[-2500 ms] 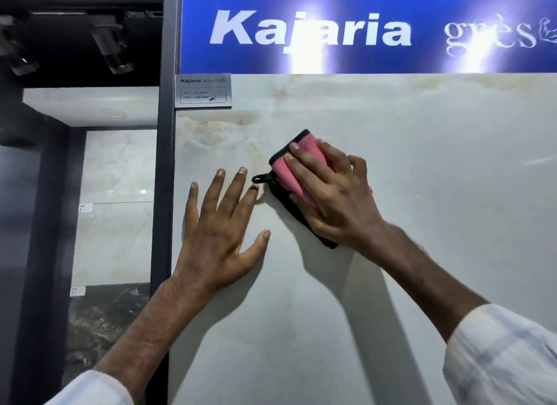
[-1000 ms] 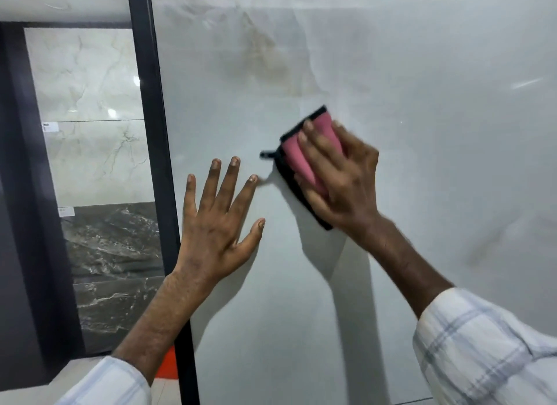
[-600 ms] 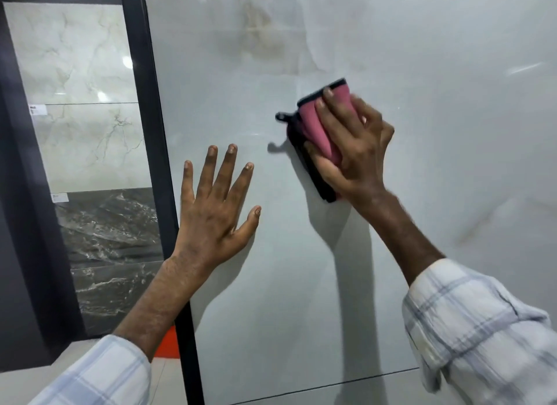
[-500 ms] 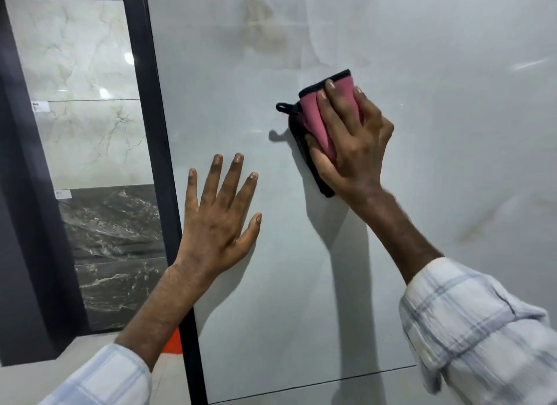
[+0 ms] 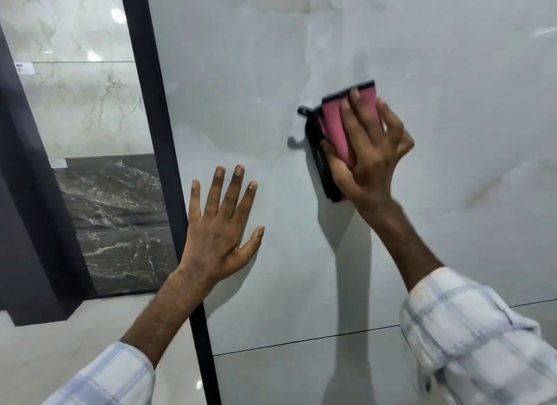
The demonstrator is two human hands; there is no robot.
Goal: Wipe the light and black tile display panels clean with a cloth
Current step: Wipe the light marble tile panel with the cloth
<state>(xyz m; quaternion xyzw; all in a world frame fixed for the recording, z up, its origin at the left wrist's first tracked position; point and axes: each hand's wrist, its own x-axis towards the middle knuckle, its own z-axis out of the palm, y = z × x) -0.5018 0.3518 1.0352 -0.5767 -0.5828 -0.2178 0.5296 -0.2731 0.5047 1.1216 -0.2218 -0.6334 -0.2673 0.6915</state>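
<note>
A large glossy light grey tile panel (image 5: 452, 57) fills the middle and right of the view. My right hand (image 5: 370, 154) holds a folded pink cloth with black edging (image 5: 333, 124) against the panel. Its fingers are spread over the pink face and its thumb lies along the cloth's lower left edge. A small black loop sticks out at the cloth's top left. My left hand (image 5: 220, 232) rests flat on the panel, lower left of the cloth, fingers spread and straight. A black marbled tile panel (image 5: 114, 208) stands further back at the left.
A black vertical frame (image 5: 162, 133) bounds the light panel's left edge. Behind it hang pale veined tiles (image 5: 75, 103) above the black one. A thin joint line (image 5: 301, 341) crosses the panel low down. Glossy pale floor (image 5: 45, 359) lies at the bottom left.
The view has dropped from the blue sign at the panel's top to its lower part. My right hand has swept the cloth rightward across the panel. My left hand has stayed flat on it.
</note>
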